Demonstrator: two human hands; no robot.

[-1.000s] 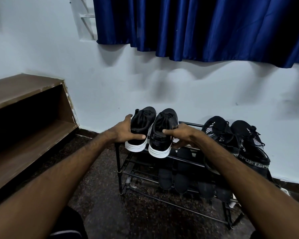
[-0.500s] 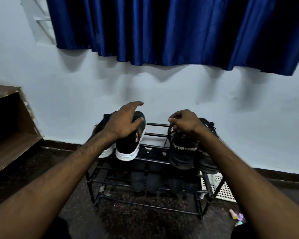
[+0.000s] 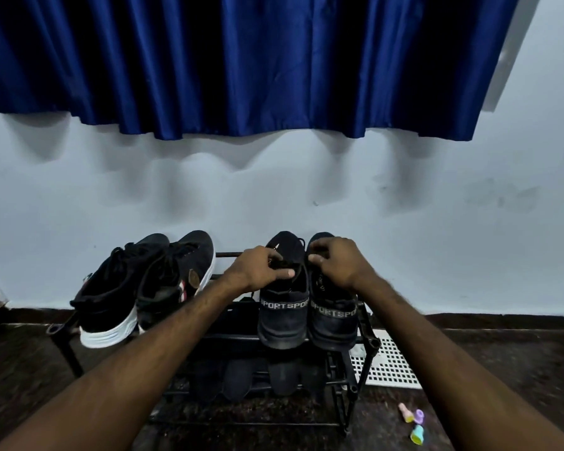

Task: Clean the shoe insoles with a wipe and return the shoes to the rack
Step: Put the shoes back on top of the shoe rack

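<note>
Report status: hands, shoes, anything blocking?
Left hand grips left SPORT shoe, right hand grips right SPORT shoe. Both on top tier of shoe rack. White-soled sneakers alongside, apart; no wipe in view.

Both bare forearms are held stretched forward and angled inward, the left hand being curled over the collar of the left sport shoe with its thumb laid flat, the right hand curled, knuckles up, into the collar of the right sport shoe.

Curtain deep blue. Wall pale blue-white. Shoes black, grey lettering; sneakers black, white soles. Rack black.
</note>
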